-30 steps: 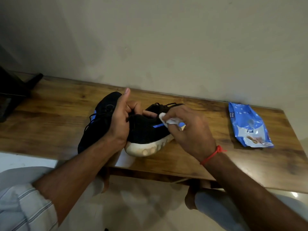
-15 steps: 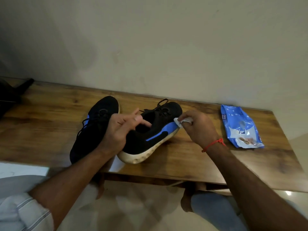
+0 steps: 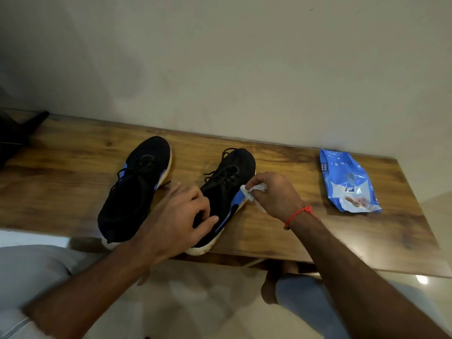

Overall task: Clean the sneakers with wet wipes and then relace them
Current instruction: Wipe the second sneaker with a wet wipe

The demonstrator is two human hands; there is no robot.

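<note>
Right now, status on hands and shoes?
Right hand pinching wipe against right shoe. Left hand open over its heel. Nothing blocking.

A wooden table (image 3: pixel 281 231) stands against a plain wall. On it lie two black sneakers with blue side marks, the left sneaker (image 3: pixel 135 189) and the right sneaker (image 3: pixel 227 182), side by side, heels over the near edge. Well to the right lies a blue wipes pack (image 3: pixel 348 179).
</note>
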